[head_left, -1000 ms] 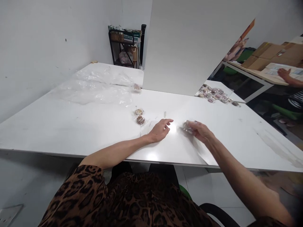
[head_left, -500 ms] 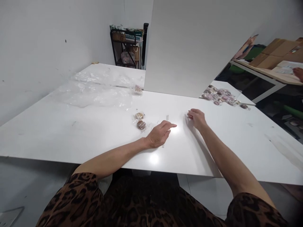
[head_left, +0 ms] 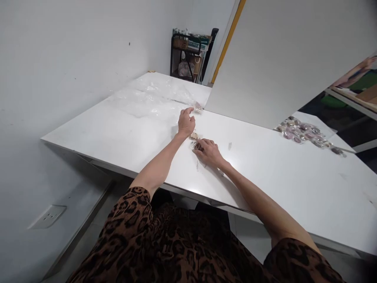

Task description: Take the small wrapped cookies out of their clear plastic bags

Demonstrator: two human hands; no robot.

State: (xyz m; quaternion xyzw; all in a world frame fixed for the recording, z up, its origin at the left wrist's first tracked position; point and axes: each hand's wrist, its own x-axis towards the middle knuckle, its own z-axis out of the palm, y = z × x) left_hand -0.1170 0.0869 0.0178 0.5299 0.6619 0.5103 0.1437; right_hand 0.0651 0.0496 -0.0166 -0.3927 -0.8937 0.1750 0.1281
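My right hand [head_left: 209,152] is closed around a round brown cookie [head_left: 198,146] in a clear wrapper, thumb on the near side and fingers on the far side. Just beyond it lies a paler wrapped cookie [head_left: 193,136], partly hidden between my two hands. My left hand [head_left: 186,122] reaches farther across the table, its thumb and forefinger apart and nothing seen between them. Its fingertips are close to a pinkish wrapped piece [head_left: 198,107]; whether they touch it I cannot tell.
Clear plastic bags [head_left: 144,100] lie flat at the back left of the white table [head_left: 118,137]. A big white panel [head_left: 265,59] stands at the back. Beside its right end sits a pile of wrapped pieces [head_left: 306,131]. A black shelf cart [head_left: 188,55] stands behind.
The view has swung. My left hand has moved forward toward the pinkish wrapped piece. My right hand has come left across the table and closed on the brown cookie.
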